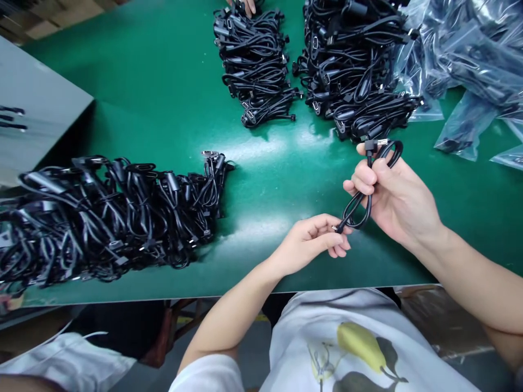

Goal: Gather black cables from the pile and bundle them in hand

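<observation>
My right hand (pixel 388 190) grips a looped black cable (pixel 388 154) in its fingers, with a right-angle connector (pixel 371 146) standing above the thumb. My left hand (pixel 310 243) pinches the cable's small metal-tipped end (pixel 338 228) between thumb and fingers. Just beyond my right hand lies a heap of bundled black cables (pixel 351 71), its near edge almost touching my fingertips. Another cable heap (pixel 253 68) lies further up the green mat, and a long third heap (pixel 114 218) lies to my left.
Clear plastic bags holding black cables (pixel 461 60) are piled at the top right. A grey board (pixel 36 103) with a few cables on it lies at the left. Another person's hand (pixel 245 4) shows at the far edge. The green mat's front edge (pixel 163 296) runs below my forearms.
</observation>
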The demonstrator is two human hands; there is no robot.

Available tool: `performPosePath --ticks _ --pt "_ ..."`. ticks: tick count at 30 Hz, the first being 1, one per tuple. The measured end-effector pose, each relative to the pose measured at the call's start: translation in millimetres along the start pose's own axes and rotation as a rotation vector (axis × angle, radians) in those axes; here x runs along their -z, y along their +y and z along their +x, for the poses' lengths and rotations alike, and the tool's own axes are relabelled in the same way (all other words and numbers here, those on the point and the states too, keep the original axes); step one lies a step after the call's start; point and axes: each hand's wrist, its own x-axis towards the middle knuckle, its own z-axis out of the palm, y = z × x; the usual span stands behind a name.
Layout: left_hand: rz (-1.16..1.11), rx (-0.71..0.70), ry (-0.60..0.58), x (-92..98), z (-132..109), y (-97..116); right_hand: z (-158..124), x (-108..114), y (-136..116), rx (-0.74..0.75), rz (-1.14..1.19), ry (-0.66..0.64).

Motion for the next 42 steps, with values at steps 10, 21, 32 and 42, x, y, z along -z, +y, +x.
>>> performPosePath --ticks 10,21,32,42 --pt "0.434 -0.260 0.298 -1.2 -5 -2 -4 0 0 -0.009 -0.016 -0.017" --pt "0.493 -0.265 0.275 -0.5 -4 -3 -3 0 2 -0.036 0.047 -0.028" --pt "1.248 -0.452 1.108 76.0 -7 29 -8 8 13 -0.054 -0.099 -0.078" --pt "1.457 -0.122 1.403 109.4 -8 36 -3 5 49 -0.366 -0.364 -0.377"
